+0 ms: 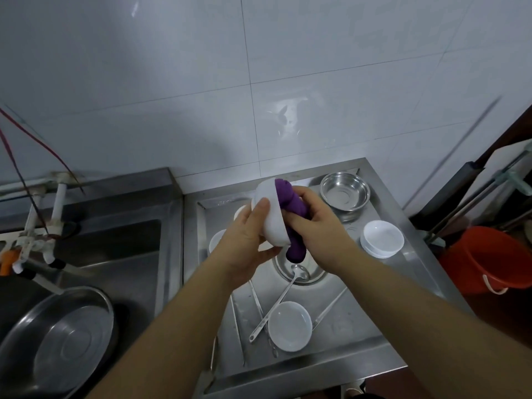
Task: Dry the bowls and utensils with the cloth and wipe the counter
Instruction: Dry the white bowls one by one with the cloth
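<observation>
My left hand [247, 240] holds a white bowl [272, 217] tilted on its side above the steel counter [414, 254]. Inside that bowl my right hand [316, 226] presses a bunched purple cloth [293, 205], and one end of the cloth hangs down below the rim. Under my hands lies a steel plate [313, 279] with a ladle [276, 306] resting across it. Another white bowl [289, 326] sits near the front edge. A stack of white bowls [382, 239] stands to the right, with a steel bowl [345, 191] behind it. Long steel utensils [331, 308] lie flat on the counter.
Two more white bowls [216, 240] are half hidden behind my left hand. A sink [121, 243] with white taps [57, 203] is on the left, with a large steel basin [63, 341] at its front. An orange bucket [495, 260] stands on the floor at the right.
</observation>
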{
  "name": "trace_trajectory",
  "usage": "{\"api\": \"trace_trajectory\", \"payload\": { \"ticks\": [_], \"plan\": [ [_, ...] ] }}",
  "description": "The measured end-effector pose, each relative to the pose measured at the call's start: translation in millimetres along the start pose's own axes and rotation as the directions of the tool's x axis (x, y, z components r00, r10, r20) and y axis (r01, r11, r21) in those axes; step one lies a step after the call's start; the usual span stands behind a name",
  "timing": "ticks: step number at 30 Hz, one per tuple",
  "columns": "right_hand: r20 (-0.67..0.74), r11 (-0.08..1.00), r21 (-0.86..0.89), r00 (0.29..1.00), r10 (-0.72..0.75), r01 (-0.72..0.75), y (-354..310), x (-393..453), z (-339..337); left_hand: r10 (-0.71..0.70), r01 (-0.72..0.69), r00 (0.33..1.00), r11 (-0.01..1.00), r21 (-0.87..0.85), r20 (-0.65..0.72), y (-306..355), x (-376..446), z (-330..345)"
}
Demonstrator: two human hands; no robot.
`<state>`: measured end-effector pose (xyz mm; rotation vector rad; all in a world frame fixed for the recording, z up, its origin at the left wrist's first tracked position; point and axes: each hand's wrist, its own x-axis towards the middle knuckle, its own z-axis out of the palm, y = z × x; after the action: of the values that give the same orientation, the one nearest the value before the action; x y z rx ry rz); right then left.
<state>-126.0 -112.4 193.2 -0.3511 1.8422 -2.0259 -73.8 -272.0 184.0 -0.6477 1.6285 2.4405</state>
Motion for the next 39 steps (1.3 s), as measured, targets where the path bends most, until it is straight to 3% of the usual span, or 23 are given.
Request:
{"api": "trace_trajectory", "payload": {
  "ticks": [2,5,8,13,17,20,23,26,27,29,31,34,36,39],
  "plan": [
    [0.023,0.998,-0.047,0.998,-0.051,0.052,-4,-2,-2,0.015,-0.015,0.997,1.000,-0.006,0.070,2,-1,0],
    [-0.023,0.955,-0.272,0.991,-0.132,0.121,-9,-3,-5,0.044,-0.042,0.991,0.999,-0.020,0.123,2,-3,8],
    [0.002,0.867,-0.474,0.985,-0.174,0.154,-18,-2,-5,0.118,-0.116,0.989,0.993,-0.023,0.095,3,-6,18],
    [0.030,0.869,-0.494,0.999,-0.010,0.024,-47,2,-5,0.308,-0.310,0.950,0.948,0.072,0.046,7,-13,19],
    [0.100,0.946,-0.285,0.976,0.193,-0.157,-59,-3,-5,0.387,-0.395,0.918,0.893,0.213,0.081,7,-20,18],
    [0.162,0.957,-0.029,0.944,0.288,-0.287,-62,-10,-8,0.338,-0.353,0.934,0.924,0.145,0.119,4,-27,16],
    [0.191,0.927,0.196,0.940,0.284,-0.320,-61,-20,-8,0.283,-0.288,0.937,0.958,-0.006,0.205,3,-33,20],
    [0.167,0.928,0.321,0.976,0.138,-0.186,-63,-24,0,0.261,-0.258,0.938,0.965,-0.041,0.227,13,-35,32],
    [0.124,0.951,0.292,0.990,0.066,-0.100,-66,-23,2,0.270,-0.266,0.937,0.963,-0.048,0.222,20,-36,37],
    [-0.012,0.993,0.039,0.994,-0.111,0.111,-71,-18,2,0.291,-0.286,0.932,0.957,-0.052,0.218,30,-37,47],
    [-0.080,0.940,-0.245,0.962,-0.263,0.236,-77,-15,-4,0.307,-0.304,0.934,0.952,-0.044,0.183,38,-40,57],
    [-0.038,0.820,-0.459,0.914,-0.404,0.343,-83,-13,-18,0.349,-0.353,0.930,0.935,0.019,0.113,45,-41,71],
    [-0.008,0.796,-0.497,0.916,-0.401,0.344,-93,-12,-23,0.388,-0.393,0.917,0.919,0.042,0.095,50,-42,78],
    [0.015,0.840,-0.491,0.966,-0.259,0.233,-112,-7,-30,0.470,-0.472,0.882,0.875,0.105,0.042,60,-43,87]
  ]
}}
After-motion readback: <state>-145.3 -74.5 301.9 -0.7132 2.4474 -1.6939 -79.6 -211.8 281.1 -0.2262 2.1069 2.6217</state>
